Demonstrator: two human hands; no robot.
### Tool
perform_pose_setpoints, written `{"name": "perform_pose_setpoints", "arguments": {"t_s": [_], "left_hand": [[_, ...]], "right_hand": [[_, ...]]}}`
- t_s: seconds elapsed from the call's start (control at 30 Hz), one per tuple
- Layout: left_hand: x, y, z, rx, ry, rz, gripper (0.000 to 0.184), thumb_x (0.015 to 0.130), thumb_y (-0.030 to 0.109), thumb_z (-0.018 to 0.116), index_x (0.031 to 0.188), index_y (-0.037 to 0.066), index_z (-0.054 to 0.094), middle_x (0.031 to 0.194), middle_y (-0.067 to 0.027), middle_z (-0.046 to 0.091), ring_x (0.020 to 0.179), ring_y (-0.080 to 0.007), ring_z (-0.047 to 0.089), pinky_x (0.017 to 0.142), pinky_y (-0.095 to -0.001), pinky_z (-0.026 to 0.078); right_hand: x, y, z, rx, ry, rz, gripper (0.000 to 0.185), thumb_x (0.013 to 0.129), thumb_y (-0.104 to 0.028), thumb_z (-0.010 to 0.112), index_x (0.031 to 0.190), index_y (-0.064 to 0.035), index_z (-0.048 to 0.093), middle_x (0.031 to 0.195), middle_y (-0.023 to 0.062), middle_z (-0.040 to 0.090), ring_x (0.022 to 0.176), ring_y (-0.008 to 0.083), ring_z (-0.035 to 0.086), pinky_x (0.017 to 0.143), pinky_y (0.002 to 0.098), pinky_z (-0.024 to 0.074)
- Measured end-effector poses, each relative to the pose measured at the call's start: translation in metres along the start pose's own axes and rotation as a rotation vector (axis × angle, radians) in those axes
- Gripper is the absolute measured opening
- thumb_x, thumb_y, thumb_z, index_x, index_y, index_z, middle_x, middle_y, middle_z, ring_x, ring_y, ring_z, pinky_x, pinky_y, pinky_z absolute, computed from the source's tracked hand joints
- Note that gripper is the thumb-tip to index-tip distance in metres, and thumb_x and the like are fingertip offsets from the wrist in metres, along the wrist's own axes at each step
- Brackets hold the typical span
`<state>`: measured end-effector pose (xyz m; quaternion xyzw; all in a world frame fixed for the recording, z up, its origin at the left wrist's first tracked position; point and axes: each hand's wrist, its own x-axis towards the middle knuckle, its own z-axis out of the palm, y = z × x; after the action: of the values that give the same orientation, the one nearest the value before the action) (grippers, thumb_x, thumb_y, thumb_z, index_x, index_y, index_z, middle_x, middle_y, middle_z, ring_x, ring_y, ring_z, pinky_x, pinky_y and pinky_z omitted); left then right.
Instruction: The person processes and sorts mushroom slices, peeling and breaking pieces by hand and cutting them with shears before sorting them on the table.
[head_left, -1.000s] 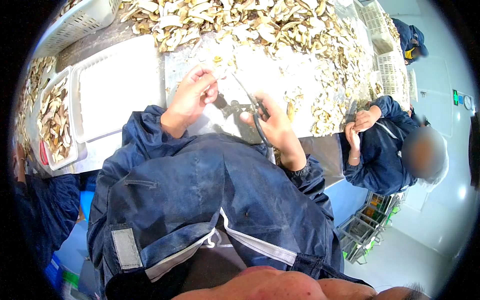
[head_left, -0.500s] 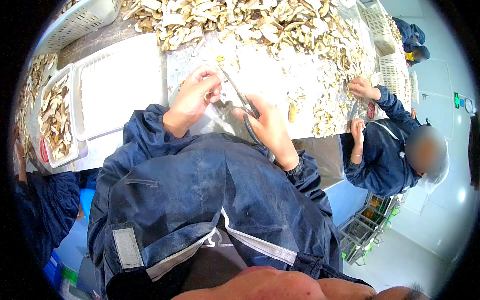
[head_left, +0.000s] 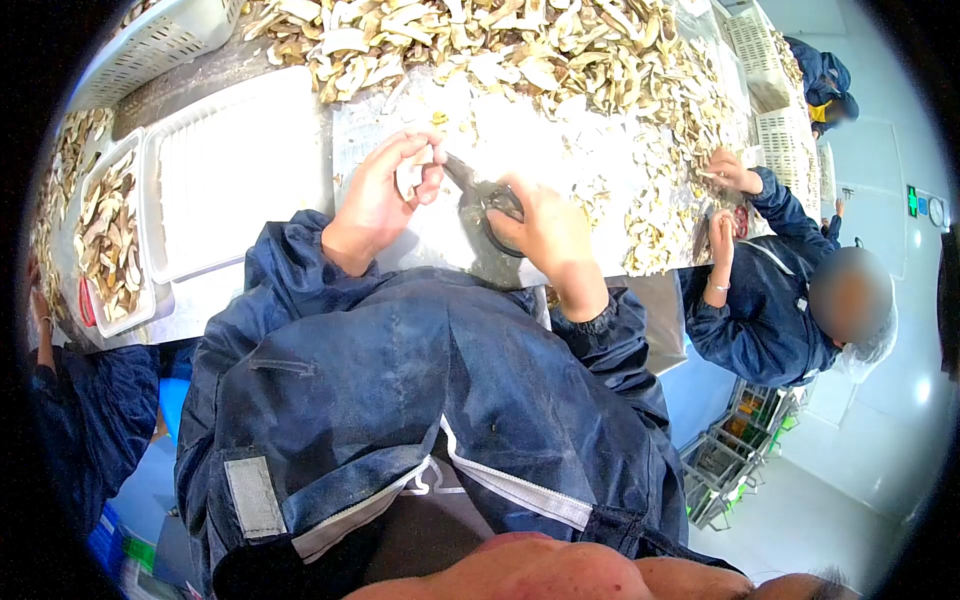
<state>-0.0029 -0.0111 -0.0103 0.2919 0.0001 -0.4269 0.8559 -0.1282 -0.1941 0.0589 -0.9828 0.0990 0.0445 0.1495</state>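
Observation:
My right hand is wrapped round the dark handles of a pair of scissors, whose blades point up and left toward my left hand. Closed fingers of my left hand hold a small pale slice, probably mushroom, just beside the blade tips. Bright white table surface lies beyond both hands. Past it spreads a large heap of sliced dried mushrooms, with smaller pieces scattered to the right.
To the left are a white tray and a smaller tray of mushroom slices. Perforated baskets stand at upper left and upper right. A co-worker handles pieces at right. Another person's dark sleeve shows at left.
The scissors have turned in my right hand, their blades now lower and nearer my left fingers. The co-worker's hands at right have shifted; one now reaches to the mushroom pieces.

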Motion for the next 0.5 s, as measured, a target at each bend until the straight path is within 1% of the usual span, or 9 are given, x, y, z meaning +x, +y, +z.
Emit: {"name": "perform_pose_setpoints", "arguments": {"t_s": [0.07, 0.1, 0.17, 0.2, 0.23, 0.33, 0.43, 0.5], "left_hand": [[-0.003, 0.003, 0.01, 0.046, 0.071, -0.022, 0.015, 0.097, 0.013, 0.056, 0.11, 0.007, 0.058, 0.101, -0.0088, 0.064, 0.074, -0.0137, 0.057, 0.059, -0.0255, 0.045], [-0.002, 0.002, 0.008, 0.064, 0.048, -0.032, 0.015, 0.097, 0.012, 0.056, 0.11, 0.007, 0.058, 0.103, -0.0089, 0.065, 0.078, -0.0144, 0.059, 0.063, -0.0255, 0.047], [-0.001, 0.001, 0.001, 0.1, 0.004, -0.046, 0.015, 0.096, 0.011, 0.056, 0.11, 0.007, 0.06, 0.107, -0.0093, 0.066, 0.086, -0.0157, 0.064, 0.071, -0.0257, 0.052], [-0.001, 0.001, 0.003, 0.112, 0.009, -0.05, 0.014, 0.096, 0.012, 0.057, 0.109, 0.008, 0.059, 0.106, -0.0089, 0.066, 0.086, -0.015, 0.064, 0.07, -0.0255, 0.051], [-0.001, 0.002, 0.005, 0.125, 0.014, -0.052, 0.013, 0.096, 0.012, 0.057, 0.108, 0.009, 0.059, 0.105, -0.0085, 0.066, 0.086, -0.0143, 0.063, 0.069, -0.0253, 0.051], [-0.002, 0.004, 0.008, 0.135, 0.03, -0.049, 0.013, 0.097, 0.014, 0.058, 0.109, 0.009, 0.059, 0.105, -0.0083, 0.066, 0.087, -0.0144, 0.064, 0.069, -0.0251, 0.051], [0.001, 0.002, 0.002, 0.114, 0.01, -0.033, 0.017, 0.098, 0.017, 0.056, 0.112, 0.008, 0.059, 0.106, -0.009, 0.066, 0.09, -0.0162, 0.065, 0.069, -0.0266, 0.053], [0.0, -0.002, -0.002, 0.086, -0.007, -0.037, 0.02, 0.1, 0.02, 0.055, 0.114, 0.007, 0.059, 0.107, -0.0095, 0.065, 0.092, -0.0177, 0.065, 0.069, -0.0282, 0.054]], "right_hand": [[0.01, -0.008, -0.014, -0.05, -0.087, 0.09, 0.031, 0.087, -0.035, 0.069, 0.104, -0.0084, 0.065, 0.088, 0.0165, 0.07, 0.081, 0.0351, 0.068, 0.067, 0.0439, 0.0527], [0.017, -0.009, -0.016, -0.075, -0.131, 0.136, 0.031, 0.087, -0.036, 0.069, 0.102, -0.0082, 0.067, 0.089, 0.0167, 0.07, 0.082, 0.0342, 0.068, 0.068, 0.0437, 0.0526], [0.036, -0.005, -0.003, 0.013, 0.119, 0.085, 0.032, 0.088, -0.035, 0.069, 0.097, -0.005, 0.066, 0.089, 0.0181, 0.069, 0.08, 0.0367, 0.067, 0.067, 0.0458, 0.0524], [0.048, -0.002, 0.007, 0.059, 0.244, 0.056, 0.032, 0.088, -0.035, 0.069, 0.094, -0.0033, 0.065, 0.089, 0.0188, 0.068, 0.079, 0.0379, 0.067, 0.066, 0.0469, 0.0522], [0.059, 0.0, 0.015, 0.019, 0.338, 0.002, 0.034, 0.088, -0.037, 0.068, 0.093, -0.0031, 0.065, 0.087, 0.0186, 0.068, 0.078, 0.0376, 0.067, 0.066, 0.0484, 0.0517], [0.078, 0.0, 0.024, -0.042, 0.396, 0.011, 0.034, 0.087, -0.037, 0.069, 0.087, -0.0027, 0.069, 0.08, 0.0159, 0.067, 0.073, 0.0369, 0.066, 0.066, 0.0443, 0.0519], [0.08, 0.007, 0.026, -0.075, 0.298, 0.085, 0.029, 0.087, -0.027, 0.069, 0.081, 0.0, 0.063, 0.083, 0.0186, 0.068, 0.075, 0.0389, 0.065, 0.064, 0.0471, 0.0513], [0.073, 0.012, 0.018, 0.093, 0.242, 0.123, 0.029, 0.087, -0.027, 0.069, 0.081, 0.0003, 0.065, 0.081, 0.0173, 0.068, 0.073, 0.0376, 0.066, 0.063, 0.0454, 0.0512]]}}
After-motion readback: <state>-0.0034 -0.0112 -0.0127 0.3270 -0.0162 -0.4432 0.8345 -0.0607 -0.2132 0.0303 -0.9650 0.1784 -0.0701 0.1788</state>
